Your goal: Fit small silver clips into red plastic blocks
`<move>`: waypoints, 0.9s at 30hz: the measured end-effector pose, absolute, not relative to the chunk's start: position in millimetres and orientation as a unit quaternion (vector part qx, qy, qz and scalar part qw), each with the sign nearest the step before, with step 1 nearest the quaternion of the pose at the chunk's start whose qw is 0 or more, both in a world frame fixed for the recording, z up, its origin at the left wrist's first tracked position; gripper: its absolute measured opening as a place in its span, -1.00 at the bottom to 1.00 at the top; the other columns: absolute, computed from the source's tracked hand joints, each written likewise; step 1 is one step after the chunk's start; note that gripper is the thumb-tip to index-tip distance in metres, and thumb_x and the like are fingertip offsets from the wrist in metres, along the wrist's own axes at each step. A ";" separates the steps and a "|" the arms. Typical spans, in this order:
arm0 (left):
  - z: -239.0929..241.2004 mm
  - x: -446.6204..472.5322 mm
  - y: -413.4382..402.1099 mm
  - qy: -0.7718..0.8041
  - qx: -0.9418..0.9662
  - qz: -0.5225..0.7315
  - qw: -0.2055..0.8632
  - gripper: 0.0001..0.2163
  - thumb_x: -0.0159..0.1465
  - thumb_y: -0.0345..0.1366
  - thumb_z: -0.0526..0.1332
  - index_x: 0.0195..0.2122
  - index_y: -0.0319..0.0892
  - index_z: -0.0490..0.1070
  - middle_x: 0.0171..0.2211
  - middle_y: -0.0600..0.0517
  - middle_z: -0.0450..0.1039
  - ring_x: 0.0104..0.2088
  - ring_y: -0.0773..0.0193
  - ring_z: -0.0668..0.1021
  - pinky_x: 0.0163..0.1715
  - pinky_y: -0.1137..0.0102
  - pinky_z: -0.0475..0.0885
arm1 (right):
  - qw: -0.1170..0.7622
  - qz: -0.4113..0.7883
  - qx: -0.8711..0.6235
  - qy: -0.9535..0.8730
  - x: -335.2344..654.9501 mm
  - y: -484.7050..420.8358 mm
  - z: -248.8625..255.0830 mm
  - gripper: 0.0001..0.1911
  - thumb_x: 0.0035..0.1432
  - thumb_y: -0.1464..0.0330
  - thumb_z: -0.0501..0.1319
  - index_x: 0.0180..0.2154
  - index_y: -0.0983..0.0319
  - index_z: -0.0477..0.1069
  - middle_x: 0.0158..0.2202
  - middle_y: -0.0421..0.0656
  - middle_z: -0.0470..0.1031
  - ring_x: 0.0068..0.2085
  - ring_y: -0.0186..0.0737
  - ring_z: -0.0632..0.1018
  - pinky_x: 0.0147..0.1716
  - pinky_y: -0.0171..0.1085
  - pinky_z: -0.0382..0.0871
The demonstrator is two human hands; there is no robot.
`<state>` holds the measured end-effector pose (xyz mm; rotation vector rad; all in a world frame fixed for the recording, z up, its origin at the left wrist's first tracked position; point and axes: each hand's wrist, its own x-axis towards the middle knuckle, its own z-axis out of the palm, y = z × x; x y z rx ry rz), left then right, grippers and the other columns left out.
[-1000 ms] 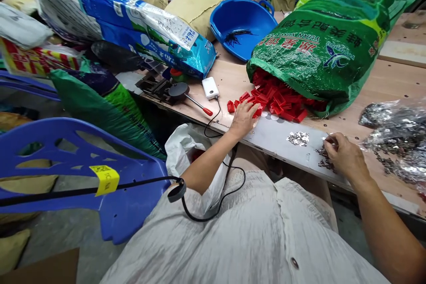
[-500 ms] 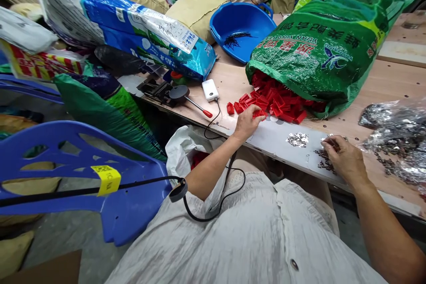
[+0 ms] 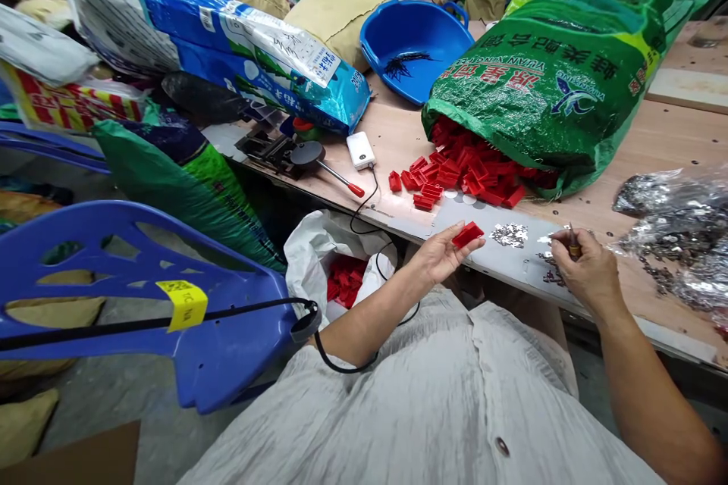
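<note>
Between the thumb and fingers of my left hand (image 3: 440,251) is a small red plastic piece (image 3: 468,235), held over the table's front edge. My right hand (image 3: 585,269) is closed round a thin pointed tool (image 3: 573,244), perhaps tweezers, whose tip points up. Close to the right hand lie small dark metal parts (image 3: 553,273). Left of them, a patch of shiny silver pieces (image 3: 510,236) sits on the grey strip (image 3: 481,254). A heap of red plastic pieces (image 3: 466,167) spills from the mouth of a green woven sack (image 3: 528,91).
A white sack (image 3: 307,250) holding more red pieces stands below the table edge. A hand press (image 3: 296,155) with a red-tipped lever and a white power bank (image 3: 360,150) with a cable are at left. Behind is a blue basin (image 3: 415,45); clear bags of metal parts (image 3: 682,235) lie right.
My left hand has drawn back from the red heap toward me, bringing one red piece with it. My right hand stays by the metal parts, and its pointed tool now shows.
</note>
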<state>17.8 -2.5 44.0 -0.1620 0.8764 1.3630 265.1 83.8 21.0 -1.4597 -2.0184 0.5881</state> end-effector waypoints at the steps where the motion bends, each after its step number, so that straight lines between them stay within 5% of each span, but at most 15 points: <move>1: 43.8 21.1 -3.3 0.385 -0.085 0.609 0.688 -0.91 0.31 -0.42 0.21 -0.31 -0.34 0.47 -0.31 -0.10 0.55 -0.23 0.24 0.64 -0.12 0.39 0.58 | 0.294 0.231 -0.541 -0.754 261.2 80.1 24.5 -0.79 0.16 0.22 0.17 -0.22 0.16 0.47 -0.26 -0.10 0.60 -0.30 -0.13 0.58 -0.25 -0.22 0.40; 14: 34.6 42.4 -14.4 0.340 -0.047 0.556 0.757 -0.85 0.34 -0.34 0.17 -0.14 -0.29 0.44 -0.29 -0.10 0.59 -0.28 0.18 0.67 -0.05 0.24 0.54 | 0.313 0.319 -0.414 -0.793 213.4 42.3 41.4 -0.86 0.22 0.25 0.16 -0.26 0.16 0.43 -0.33 -0.16 0.58 -0.40 -0.26 0.50 -0.35 -0.27 0.38; 21: 40.4 39.9 -18.5 0.355 -0.012 0.496 0.793 -0.75 0.35 -0.24 0.18 -0.03 -0.27 0.43 -0.36 -0.09 0.57 -0.34 0.20 0.65 -0.29 0.38 0.55 | 0.320 0.307 -0.408 -0.798 215.5 45.4 35.2 -0.91 0.22 0.30 0.19 -0.25 0.16 0.43 -0.30 -0.18 0.59 -0.38 -0.26 0.53 -0.35 -0.28 0.37; 27: 41.0 37.7 -17.5 0.359 -0.016 0.472 0.805 -0.76 0.38 -0.21 0.13 -0.16 -0.30 0.44 -0.41 -0.11 0.54 -0.45 0.26 0.62 -0.51 0.52 0.47 | 0.326 0.287 -0.342 -0.833 219.4 48.1 38.8 -0.92 0.27 0.36 0.17 -0.20 0.16 0.42 -0.28 -0.17 0.54 -0.36 -0.26 0.51 -0.34 -0.27 0.38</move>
